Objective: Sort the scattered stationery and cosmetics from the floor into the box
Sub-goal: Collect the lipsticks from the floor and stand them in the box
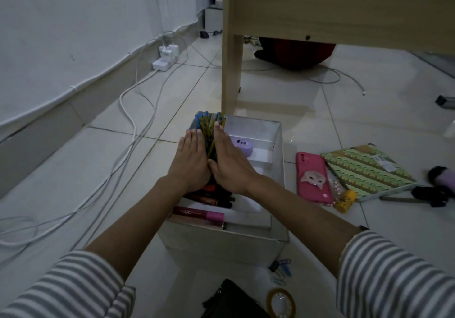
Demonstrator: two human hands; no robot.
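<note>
A white box [279, 170] stands on the tiled floor in front of me. In its left part stands a bundle of pens [208, 130] with blue and yellow tops. My left hand [190, 162] and my right hand [227, 162] lie flat with straight fingers against either side of the bundle, thumbs meeting below. A purple case [242, 145] lies in the box to the right of the pens. Dark cosmetic tubes [211, 197] and a pink tube [199, 213] lie at the box's near end. Paper clips [280, 269] and a tape roll [280, 303] lie on the floor nearby.
To the right of the box lie a pink phone case [314, 178], a green patterned notebook [366, 171], a yellow tube [346, 202] and dark items [429, 195]. A wooden desk leg [231, 71] stands just behind the box. White cables [128, 130] and a power strip [163, 62] run along the left wall. A black pouch [231, 300] lies near me.
</note>
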